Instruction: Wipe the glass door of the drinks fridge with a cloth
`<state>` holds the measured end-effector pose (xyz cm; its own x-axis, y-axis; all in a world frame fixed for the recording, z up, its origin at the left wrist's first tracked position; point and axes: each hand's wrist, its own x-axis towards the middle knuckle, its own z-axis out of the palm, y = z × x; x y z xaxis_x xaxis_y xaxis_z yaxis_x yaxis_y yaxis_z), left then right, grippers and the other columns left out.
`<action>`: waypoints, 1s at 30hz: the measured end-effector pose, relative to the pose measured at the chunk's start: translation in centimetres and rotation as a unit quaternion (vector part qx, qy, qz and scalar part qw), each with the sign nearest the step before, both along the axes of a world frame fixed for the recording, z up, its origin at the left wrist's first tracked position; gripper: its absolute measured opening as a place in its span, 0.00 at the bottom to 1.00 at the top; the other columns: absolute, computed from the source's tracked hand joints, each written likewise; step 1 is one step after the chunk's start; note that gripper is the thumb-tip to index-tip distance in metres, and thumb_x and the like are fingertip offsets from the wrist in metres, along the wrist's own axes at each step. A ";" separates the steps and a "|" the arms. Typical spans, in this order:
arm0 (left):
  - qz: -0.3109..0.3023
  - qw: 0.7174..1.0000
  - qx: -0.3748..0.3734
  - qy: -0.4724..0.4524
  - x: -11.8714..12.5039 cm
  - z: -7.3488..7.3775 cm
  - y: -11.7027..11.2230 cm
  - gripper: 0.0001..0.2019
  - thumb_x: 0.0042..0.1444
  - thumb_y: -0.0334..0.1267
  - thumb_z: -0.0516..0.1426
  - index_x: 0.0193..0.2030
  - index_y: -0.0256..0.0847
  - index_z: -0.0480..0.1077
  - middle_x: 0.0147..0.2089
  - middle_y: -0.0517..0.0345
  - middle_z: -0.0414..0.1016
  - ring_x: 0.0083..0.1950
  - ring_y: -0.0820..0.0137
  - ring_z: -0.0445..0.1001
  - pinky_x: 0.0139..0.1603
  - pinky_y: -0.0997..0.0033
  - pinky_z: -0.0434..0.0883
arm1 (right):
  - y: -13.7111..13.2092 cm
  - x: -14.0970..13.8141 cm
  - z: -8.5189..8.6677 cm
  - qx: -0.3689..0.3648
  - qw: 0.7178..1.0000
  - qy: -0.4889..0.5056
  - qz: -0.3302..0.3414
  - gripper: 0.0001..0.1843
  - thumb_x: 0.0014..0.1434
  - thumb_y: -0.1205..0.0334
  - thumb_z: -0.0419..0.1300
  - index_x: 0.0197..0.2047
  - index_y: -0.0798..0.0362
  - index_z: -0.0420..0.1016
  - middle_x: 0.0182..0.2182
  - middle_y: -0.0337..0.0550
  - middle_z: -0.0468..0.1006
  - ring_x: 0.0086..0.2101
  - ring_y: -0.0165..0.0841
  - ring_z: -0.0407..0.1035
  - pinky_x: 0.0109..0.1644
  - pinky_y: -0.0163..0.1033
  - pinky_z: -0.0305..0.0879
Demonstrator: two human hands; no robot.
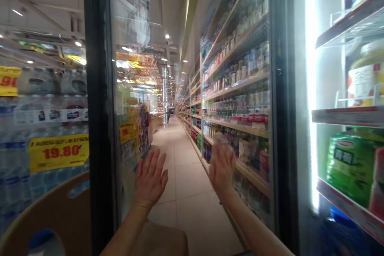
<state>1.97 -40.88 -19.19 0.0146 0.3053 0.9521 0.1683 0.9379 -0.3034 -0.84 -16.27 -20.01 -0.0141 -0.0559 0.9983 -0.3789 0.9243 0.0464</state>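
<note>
A glass fridge door with a black frame (100, 104) stands swung out in front of me. My left hand (151, 178) is at the glass, palm forward, fingers stretched up and the thumb apart. To its right, my right hand (222, 164) is also raised flat at the glass, fingers up and slightly blurred. Neither hand holds anything. Whether both palms fully touch the glass I cannot tell. Right of the door, lit fridge shelves (345, 116) hold a green drink bottle (348, 164) and a yellow juice bottle (364, 72).
A tan chair-like piece with cut-outs (60, 212) is at lower left. Stacked water bottles (18, 148) stand behind it with a yellow price sign (60, 152). Through the glass show a long aisle floor (168, 140) and several shelves of bottles (237, 108), perhaps partly reflected.
</note>
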 end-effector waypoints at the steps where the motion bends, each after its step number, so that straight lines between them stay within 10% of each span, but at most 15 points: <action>1: 0.000 1.000 -0.003 0.002 0.0 0.1 -0.1 0.33 0.58 0.34 0.53 0.68 0.42 0.44 0.67 0.48 0.54 0.70 0.67 0.43 0.69 0.57 0.44 | -1.6 0.5 -0.6 0.070 0.997 -0.003 0.031 0.30 0.58 0.67 0.47 0.65 0.53 0.54 0.59 0.48 0.65 0.65 0.40 0.44 0.66 0.55 0.38; 4: 0.002 1.000 -0.007 0.001 -0.1 0.2 -0.2 0.34 0.57 0.33 0.53 0.68 0.42 0.44 0.67 0.49 0.52 0.70 0.67 0.43 0.69 0.58 0.44 | -2.2 0.5 -1.4 0.131 0.990 0.005 0.058 0.29 0.57 0.66 0.50 0.63 0.49 0.59 0.57 0.43 0.68 0.64 0.38 0.46 0.67 0.54 0.34; 11: -0.010 1.000 0.019 -0.011 -0.1 -0.1 0.2 0.33 0.58 0.35 0.52 0.68 0.44 0.43 0.67 0.50 0.53 0.70 0.66 0.45 0.69 0.56 0.44 | 5.8 -1.9 0.7 -0.181 0.981 0.006 -0.075 0.31 0.61 0.62 0.45 0.67 0.52 0.47 0.64 0.58 0.55 0.64 0.48 0.45 0.60 0.63 0.48; 17: -0.012 1.000 -0.002 -0.002 -0.2 0.1 0.0 0.34 0.57 0.34 0.52 0.68 0.45 0.43 0.69 0.53 0.48 0.71 0.67 0.43 0.70 0.59 0.43 | 1.6 -0.1 -3.6 0.134 0.991 -0.004 0.023 0.32 0.59 0.66 0.49 0.67 0.45 0.49 0.58 0.44 0.67 0.65 0.39 0.45 0.66 0.56 0.39; 24: -0.016 1.000 0.019 -0.008 -0.1 0.0 0.4 0.33 0.58 0.34 0.52 0.68 0.46 0.42 0.68 0.53 0.50 0.70 0.66 0.45 0.69 0.57 0.44 | 8.7 -2.1 -4.0 -0.180 0.978 -0.007 -0.106 0.33 0.62 0.62 0.47 0.69 0.52 0.41 0.64 0.61 0.54 0.64 0.50 0.45 0.57 0.66 0.51; 30: 0.001 1.000 -0.002 0.000 -0.4 0.3 -0.1 0.34 0.57 0.33 0.52 0.69 0.44 0.42 0.68 0.52 0.50 0.70 0.67 0.43 0.70 0.59 0.43 | 0.8 -0.1 -3.5 0.132 0.990 -0.027 0.031 0.31 0.57 0.67 0.51 0.64 0.45 0.55 0.60 0.43 0.64 0.64 0.41 0.46 0.66 0.58 0.40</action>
